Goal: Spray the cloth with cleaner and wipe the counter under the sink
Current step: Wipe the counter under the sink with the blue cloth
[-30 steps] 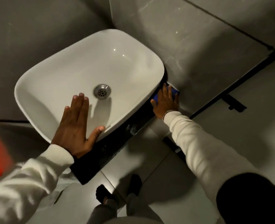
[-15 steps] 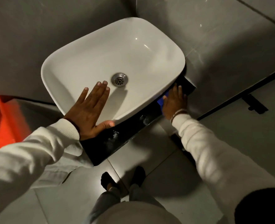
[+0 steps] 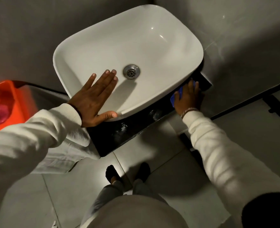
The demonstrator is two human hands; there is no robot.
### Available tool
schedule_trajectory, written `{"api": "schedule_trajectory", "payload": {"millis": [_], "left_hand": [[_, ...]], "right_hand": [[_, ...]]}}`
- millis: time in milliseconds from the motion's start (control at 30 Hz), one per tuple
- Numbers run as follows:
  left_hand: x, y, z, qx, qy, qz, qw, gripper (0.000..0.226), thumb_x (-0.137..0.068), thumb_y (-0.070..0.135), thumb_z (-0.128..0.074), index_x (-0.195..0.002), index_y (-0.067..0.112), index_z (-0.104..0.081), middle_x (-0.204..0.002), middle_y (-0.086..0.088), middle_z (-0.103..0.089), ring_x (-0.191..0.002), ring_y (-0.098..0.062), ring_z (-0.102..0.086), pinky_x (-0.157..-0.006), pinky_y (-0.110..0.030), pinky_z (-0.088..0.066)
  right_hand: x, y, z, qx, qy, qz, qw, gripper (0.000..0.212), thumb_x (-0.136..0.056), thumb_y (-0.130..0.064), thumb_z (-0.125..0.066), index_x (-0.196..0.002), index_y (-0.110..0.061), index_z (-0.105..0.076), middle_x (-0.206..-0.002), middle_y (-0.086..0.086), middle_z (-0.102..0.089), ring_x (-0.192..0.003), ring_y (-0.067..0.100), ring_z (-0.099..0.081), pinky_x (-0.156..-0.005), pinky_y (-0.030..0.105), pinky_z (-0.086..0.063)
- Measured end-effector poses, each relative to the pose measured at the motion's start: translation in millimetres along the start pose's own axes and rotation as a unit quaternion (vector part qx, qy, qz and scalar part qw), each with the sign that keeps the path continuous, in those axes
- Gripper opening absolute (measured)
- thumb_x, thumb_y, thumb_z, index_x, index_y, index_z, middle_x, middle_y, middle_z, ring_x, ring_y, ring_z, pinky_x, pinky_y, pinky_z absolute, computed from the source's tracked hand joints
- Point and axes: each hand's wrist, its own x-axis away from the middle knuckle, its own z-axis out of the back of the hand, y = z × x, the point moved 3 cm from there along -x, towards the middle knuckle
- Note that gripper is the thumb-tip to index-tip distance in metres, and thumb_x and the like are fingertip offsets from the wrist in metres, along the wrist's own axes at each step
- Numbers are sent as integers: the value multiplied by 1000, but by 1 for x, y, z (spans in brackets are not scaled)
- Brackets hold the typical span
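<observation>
Right hand (image 3: 187,97) flat, fingers spread, pressing blue cloth (image 3: 175,97) onto black tabletop (image 3: 127,134) at right end, under sink (image 3: 103,38) rim. Left hand (image 3: 96,99) open, braced on sink front. Unwiped smeared strip running long toward left hand; right hand nearer.

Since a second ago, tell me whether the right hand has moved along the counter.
Cannot tell. The right hand presses the cloth on the counter by the sink's right corner, as before; the camera itself swung.
</observation>
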Motion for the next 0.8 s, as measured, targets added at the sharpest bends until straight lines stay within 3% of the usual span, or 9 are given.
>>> {"api": "schedule_trajectory", "payload": {"millis": [133, 233, 400, 600, 800], "left_hand": [[1, -12, 0, -8, -7, 7, 1000, 98, -82, 72, -11, -150, 2, -2, -161, -18, -1, -150, -31, 1, -120, -56, -10], [2, -13, -2, -16, -9, 4, 1000, 97, -83, 72, -11, -150, 3, -1, -161, -18, 1, -150, -30, 2, -120, -56, -10], [1, -13, -3, -15, -6, 22, 1000, 98, -82, 72, -11, -150, 4, 0, -161, -16, 0, -150, -29, 1, -120, -55, -8], [1, -14, -3, -9, 6, 26, 1000, 99, -80, 74, -11, -150, 5, 2, -162, -15, 2, -150, -28, 3, -121, -53, -6], [3, -17, -4, -4, 10, 7, 1000, 99, -80, 74, -9, -151, 6, 2, -162, -14, 3, -150, -27, 4, -121, -53, -7]], "right_hand": [[68, -23, -25, -49, -9, 60, 997, 63, -95, -41, -38, -150, -11, -28, -163, 6, -17, -151, 29, -9, -120, 52, -7], [73, -24, -29, -37, -8, 101, 994, 61, -97, -39, -39, -150, -10, -28, -162, 7, -21, -150, 30, -11, -121, 52, -11], [23, -11, -16, 6, -2, 42, 999, 57, -98, -36, -39, -144, -3, -34, -159, 14, -27, -150, 32, -10, -119, 57, -12], [62, -41, -29, -19, -14, 2, 1000, 63, -97, -37, -38, -150, -7, -22, -164, 9, -10, -151, 31, -2, -120, 56, -7], [141, -81, -52, -15, -50, 131, 990, 67, -92, -38, -33, -150, -7, -23, -163, 9, -16, -151, 31, -9, -119, 54, -10]]}}
